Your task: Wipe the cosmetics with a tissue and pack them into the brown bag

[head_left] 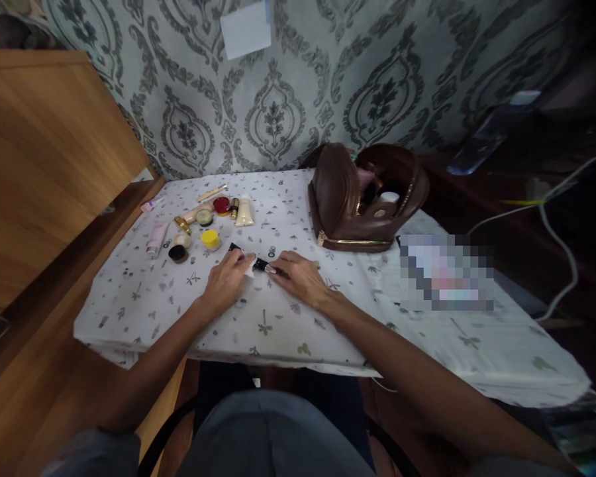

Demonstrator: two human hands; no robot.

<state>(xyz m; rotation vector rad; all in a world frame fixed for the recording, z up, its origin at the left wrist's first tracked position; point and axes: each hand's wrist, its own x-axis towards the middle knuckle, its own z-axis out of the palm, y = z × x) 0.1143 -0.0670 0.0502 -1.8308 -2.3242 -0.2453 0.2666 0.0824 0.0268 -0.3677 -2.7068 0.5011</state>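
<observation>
My right hand [300,277] is closed around a slim black cosmetic tube with a silver band [263,266], low over the middle of the table. Opposite it, my left hand [228,275] pinches a small white piece [251,266] that looks like tissue, right against the tube's end. A black end [235,247] sticks out beyond my left fingers; whether it belongs to the same tube I cannot tell. Left of my hands stand a yellow-lidded jar [210,239] and a black-lidded jar [177,253]. Behind them are a red-lidded jar [221,206] and a cream tube [244,212].
A brown cosmetic bag [355,199] stands unzipped at the back right, with items inside. A pink tube [157,238] lies on the left of the patterned tablecloth [278,331]. A wooden cabinet [54,179] borders the left side. At right are a clear bottle [491,136] and a white cable [571,265].
</observation>
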